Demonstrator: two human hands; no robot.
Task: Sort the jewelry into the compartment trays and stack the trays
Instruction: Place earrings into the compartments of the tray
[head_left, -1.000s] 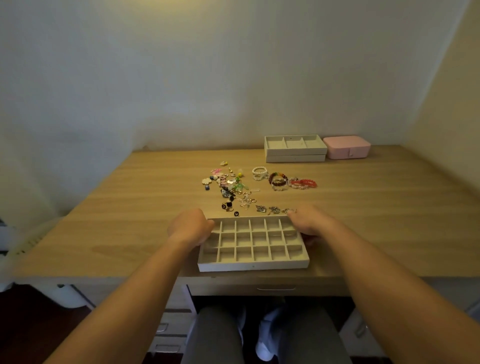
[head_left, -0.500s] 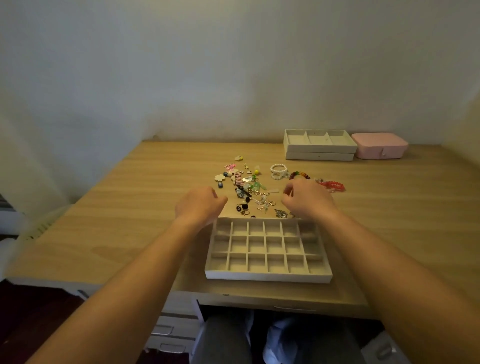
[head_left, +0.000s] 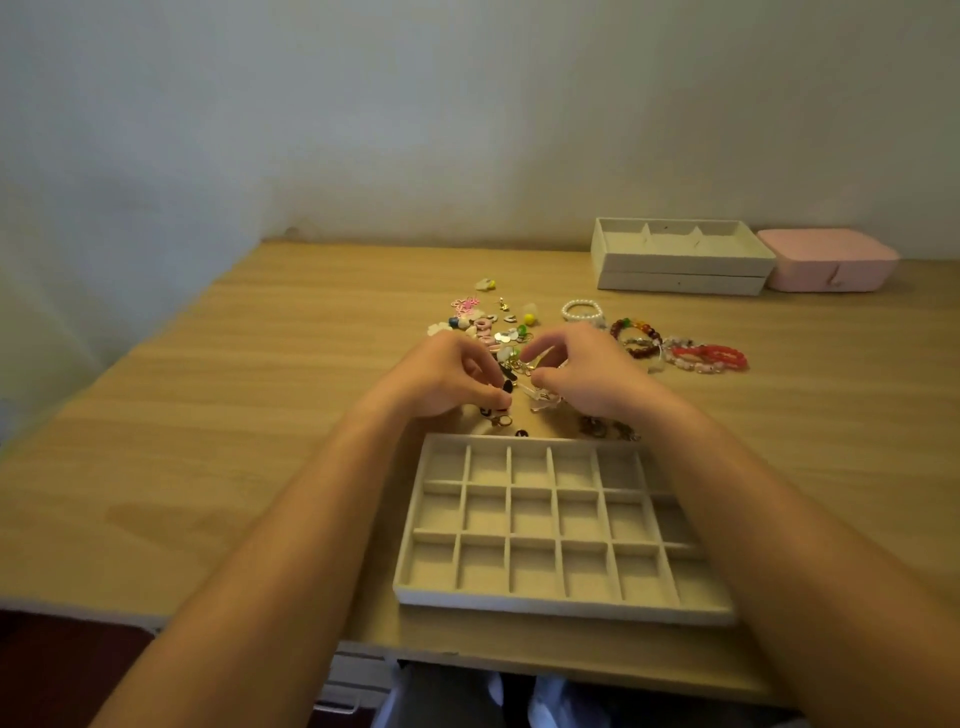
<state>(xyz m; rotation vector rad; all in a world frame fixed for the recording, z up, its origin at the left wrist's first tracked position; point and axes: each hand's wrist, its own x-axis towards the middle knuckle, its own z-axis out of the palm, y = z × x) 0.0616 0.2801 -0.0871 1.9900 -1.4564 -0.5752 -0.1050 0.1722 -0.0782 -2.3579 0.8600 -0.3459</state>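
A beige tray (head_left: 519, 605) with many small square compartments lies at the desk's near edge, all its cells bare. Just beyond it is a scatter of small jewelry (head_left: 493, 325): earrings, charms and rings. My left hand (head_left: 441, 376) is over the pile's near part, its thumb and fingers pinching a small black earring (head_left: 507, 386). My right hand (head_left: 587, 376) faces it, its curled index finger and thumb closing on a small gold piece (head_left: 530, 370). A pearl bracelet (head_left: 582, 310), a multicoloured bead bracelet (head_left: 636, 335) and red-pink bracelets (head_left: 709, 358) lie to the right.
Two stacked beige trays (head_left: 680, 275) with wide compartments stand at the back right against the wall, a pink jewelry box (head_left: 826, 262) beside them. The wooden desk (head_left: 234, 415) stretches left; drawers and my knees show below its front edge.
Both hands left the compartment tray's sides and moved forward into the jewelry pile, where their fingers now close on small pieces. The tray stays put near the edge.
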